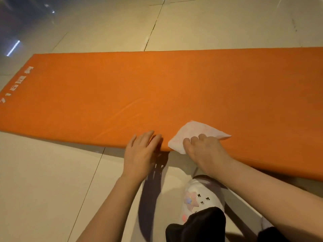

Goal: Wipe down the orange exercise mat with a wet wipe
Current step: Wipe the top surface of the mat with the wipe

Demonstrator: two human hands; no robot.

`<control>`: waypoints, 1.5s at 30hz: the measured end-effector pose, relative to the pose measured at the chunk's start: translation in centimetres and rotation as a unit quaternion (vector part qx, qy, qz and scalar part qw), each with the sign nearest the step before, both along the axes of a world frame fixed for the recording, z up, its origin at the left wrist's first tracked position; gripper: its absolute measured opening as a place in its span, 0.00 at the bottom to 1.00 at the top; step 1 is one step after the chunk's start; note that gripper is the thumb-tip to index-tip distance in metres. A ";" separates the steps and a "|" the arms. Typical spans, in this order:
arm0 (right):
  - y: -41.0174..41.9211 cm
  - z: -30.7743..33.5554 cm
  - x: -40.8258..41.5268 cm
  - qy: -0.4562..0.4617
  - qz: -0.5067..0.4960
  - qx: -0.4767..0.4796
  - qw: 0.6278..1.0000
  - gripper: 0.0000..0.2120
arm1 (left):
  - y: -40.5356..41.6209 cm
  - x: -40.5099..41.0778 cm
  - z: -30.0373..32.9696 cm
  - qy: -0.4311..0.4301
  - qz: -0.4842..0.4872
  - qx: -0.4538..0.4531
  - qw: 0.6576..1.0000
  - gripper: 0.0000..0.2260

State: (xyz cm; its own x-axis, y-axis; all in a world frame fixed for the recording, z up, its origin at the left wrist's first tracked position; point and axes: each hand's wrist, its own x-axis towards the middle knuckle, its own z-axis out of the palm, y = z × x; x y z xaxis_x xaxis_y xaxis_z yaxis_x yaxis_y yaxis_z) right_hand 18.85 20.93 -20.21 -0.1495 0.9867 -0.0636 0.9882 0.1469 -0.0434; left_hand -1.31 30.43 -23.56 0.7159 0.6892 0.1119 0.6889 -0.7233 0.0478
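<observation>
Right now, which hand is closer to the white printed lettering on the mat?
Left. The left hand rests flat on the mat's near edge, towards the lettering; the right hand, pinching the wipe, lies farther away.

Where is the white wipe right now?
In the head view, the thin white wet wipe lies on the near edge of the flat orange exercise mat, right of centre, held under the right hand, with the left hand pressing the mat just beside it.

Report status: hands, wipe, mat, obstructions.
Right hand grips wet wipe on orange mat, near edge. Left hand flat, pressing mat edge. Nothing on mat ahead.
</observation>
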 end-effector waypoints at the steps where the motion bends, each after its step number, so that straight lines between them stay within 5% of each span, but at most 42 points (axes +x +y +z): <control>1: -0.8 -0.8 0.2 0.006 0.005 -0.010 1.000 0.18 | -0.1 0.6 -0.8 0.008 -0.011 0.001 1.000 0.25; 3: -2.4 -1.9 1.2 0.014 0.012 -0.091 0.996 0.18 | -0.4 0.6 -2.3 0.049 -0.024 -0.007 0.998 0.24; 5: -3.7 -2.3 3.5 0.065 -0.075 -0.165 0.981 0.09 | -0.9 -0.4 -3.6 0.056 -0.038 0.001 0.998 0.17; 8: -5.2 -1.5 6.8 0.228 -0.239 -0.217 0.919 0.15 | -1.8 -1.1 -5.1 0.022 -0.034 -0.017 0.999 0.16; 13: -7.9 0.1 11.6 0.424 -0.490 -0.028 0.761 0.11 | -3.0 2.7 -6.5 0.060 -0.065 -0.133 0.987 0.39; 15: -9.2 1.6 13.3 0.439 -0.500 0.089 0.741 0.12 | -3.2 4.5 -6.6 0.073 -0.071 -0.169 0.980 0.43; 19: -12.7 2.3 16.3 0.270 -0.429 0.158 0.848 0.11 | -2.5 6.7 -7.5 0.142 -0.070 -0.210 0.965 0.46; 22: -15.5 -1.2 17.7 0.125 -0.366 0.005 0.922 0.18 | -1.8 6.9 -7.7 0.210 -0.120 -0.161 0.957 0.53; 25: -18.4 -5.0 17.7 0.115 -0.389 -0.189 0.894 0.24 | -2.0 6.8 -7.2 0.238 -0.141 -0.119 0.954 0.47; 29: -20.2 -6.9 17.3 0.114 -0.384 -0.255 0.880 0.33 | -2.7 6.1 -4.8 0.180 -0.177 -0.058 0.966 0.37; 33: -19.3 -5.3 17.7 0.014 -0.350 -0.180 0.919 0.38 | -2.0 5.7 -1.8 0.102 -0.184 -0.009 0.978 0.24; 39: -20.0 -3.1 19.3 -0.007 -0.270 0.081 0.959 0.19 | -2.0 4.9 -1.5 0.087 -0.159 -0.071 0.981 0.24; 45: -19.7 -2.6 19.7 0.055 -0.283 0.057 0.956 0.26 | -1.4 6.1 1.0 0.100 -0.144 -0.022 0.984 0.24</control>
